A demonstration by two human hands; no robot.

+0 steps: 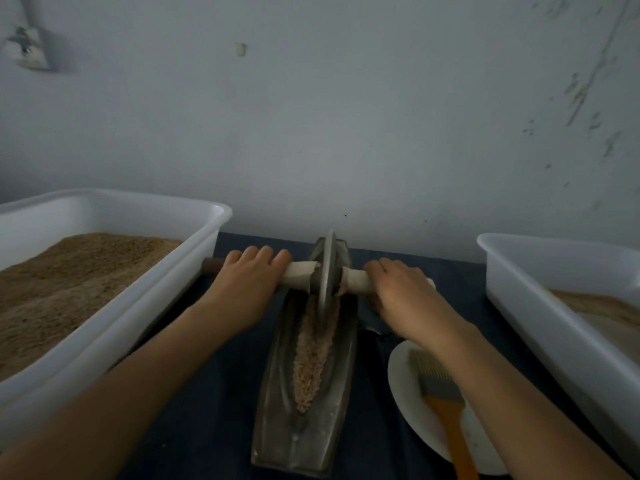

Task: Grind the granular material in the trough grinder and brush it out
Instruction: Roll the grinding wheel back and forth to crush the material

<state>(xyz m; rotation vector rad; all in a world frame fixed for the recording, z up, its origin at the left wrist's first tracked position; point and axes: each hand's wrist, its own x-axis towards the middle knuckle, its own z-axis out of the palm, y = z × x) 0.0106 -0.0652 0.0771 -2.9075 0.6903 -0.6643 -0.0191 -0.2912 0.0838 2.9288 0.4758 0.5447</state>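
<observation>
Head view: left hand (247, 278) and right hand (398, 289) both grip the axle (356, 277) (fingers curled over), so uneven pushing between them could tip the wheel (326, 268) and spill grain (313, 355).

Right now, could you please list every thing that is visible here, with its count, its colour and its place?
long grey metal trough grinder: one, grey, centre of the table, pointing away from the person
grey metal grinding wheel: one, grey, upright in the far part of the trough
wooden axle handle: one, pale wrapping with a dark left end, through the wheel
brown granular material: one strip, brown, inside the trough
large white plastic tub: one, white, left side, holding brown grain
second white plastic tub: one, white, right side, a little grain inside
round white plate: one, white, right of the trough
orange-handled brush: one, lying on the plate
dark blue cloth: one, covering the table
left hand: grips the handle left of the wheel
right hand: grips the handle right of the wheel
</observation>
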